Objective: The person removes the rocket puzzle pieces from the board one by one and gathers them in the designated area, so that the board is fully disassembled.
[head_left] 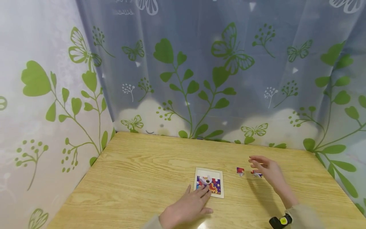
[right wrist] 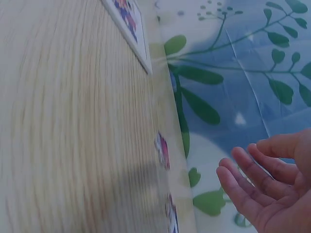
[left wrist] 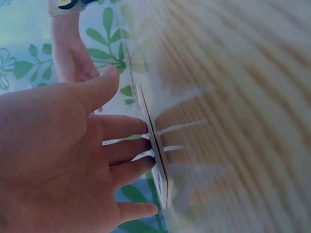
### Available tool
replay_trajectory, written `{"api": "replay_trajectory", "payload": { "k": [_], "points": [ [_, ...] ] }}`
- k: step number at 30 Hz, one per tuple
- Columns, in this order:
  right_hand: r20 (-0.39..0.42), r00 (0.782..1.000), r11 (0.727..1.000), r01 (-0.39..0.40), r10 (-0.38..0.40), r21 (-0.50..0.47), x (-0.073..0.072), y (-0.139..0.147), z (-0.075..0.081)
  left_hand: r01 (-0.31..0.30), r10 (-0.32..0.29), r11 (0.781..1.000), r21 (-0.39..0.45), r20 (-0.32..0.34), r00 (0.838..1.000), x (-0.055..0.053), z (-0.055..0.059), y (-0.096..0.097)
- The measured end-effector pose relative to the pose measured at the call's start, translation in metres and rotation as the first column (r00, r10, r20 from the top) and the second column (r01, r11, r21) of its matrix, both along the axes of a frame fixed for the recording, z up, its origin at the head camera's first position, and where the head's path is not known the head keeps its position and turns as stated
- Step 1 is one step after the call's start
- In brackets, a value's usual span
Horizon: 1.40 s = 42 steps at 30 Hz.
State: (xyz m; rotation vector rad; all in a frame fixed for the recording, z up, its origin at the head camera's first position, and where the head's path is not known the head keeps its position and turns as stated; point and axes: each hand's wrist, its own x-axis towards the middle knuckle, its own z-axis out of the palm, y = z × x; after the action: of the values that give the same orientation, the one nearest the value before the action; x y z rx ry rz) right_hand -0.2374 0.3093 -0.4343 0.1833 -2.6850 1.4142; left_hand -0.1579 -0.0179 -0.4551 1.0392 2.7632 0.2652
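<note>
A jigsaw puzzle in a white frame lies on the wooden table, its lower part filled with colourful pieces and its upper strip bare white. My left hand rests with straight fingers on the puzzle's near edge; in the left wrist view the fingertips touch the frame's side. My right hand, fingers loosely bent and holding nothing, hovers above the table to the right. Below it lies one loose puzzle piece, partly covered by the hand. Another red and purple puzzle piece lies between that one and the frame.
The wooden table reaches back to a curtain printed with green leaves and butterflies. A second printed cloth stands along the left side. A black device with a yellow mark is worn on the right wrist.
</note>
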Motion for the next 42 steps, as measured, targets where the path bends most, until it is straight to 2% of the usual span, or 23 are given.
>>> {"api": "replay_trajectory", "payload": {
  "k": [10, 22, 28, 35, 42],
  "points": [
    [-0.023, 0.998, 0.998, -0.062, 0.061, -0.019, -0.01, -0.044, -0.001, 0.002, -0.002, 1.0, 0.002, 0.015, 1.0, 0.0, 0.002, -0.001],
    [-0.01, 0.985, 0.984, -0.17, 0.17, -0.053, -0.015, -0.091, -0.011, -0.013, 0.013, 1.0, -0.009, 0.024, 1.0, -0.001, 0.001, 0.001],
    [-0.005, 0.974, 0.972, -0.224, 0.225, 0.076, -0.014, -0.109, -0.018, -0.012, 0.012, 1.0, -0.015, 0.011, 1.0, -0.001, 0.002, 0.002],
    [0.012, 0.953, 0.932, -0.299, 0.303, 0.203, -0.018, -0.123, -0.026, -0.012, 0.011, 1.0, -0.016, -0.006, 1.0, -0.001, 0.0, 0.001],
    [0.03, 0.935, 0.889, -0.345, 0.352, 0.301, -0.02, -0.131, -0.027, 0.002, -0.002, 1.0, -0.025, -0.021, 1.0, -0.002, -0.001, 0.002]
  ]
}}
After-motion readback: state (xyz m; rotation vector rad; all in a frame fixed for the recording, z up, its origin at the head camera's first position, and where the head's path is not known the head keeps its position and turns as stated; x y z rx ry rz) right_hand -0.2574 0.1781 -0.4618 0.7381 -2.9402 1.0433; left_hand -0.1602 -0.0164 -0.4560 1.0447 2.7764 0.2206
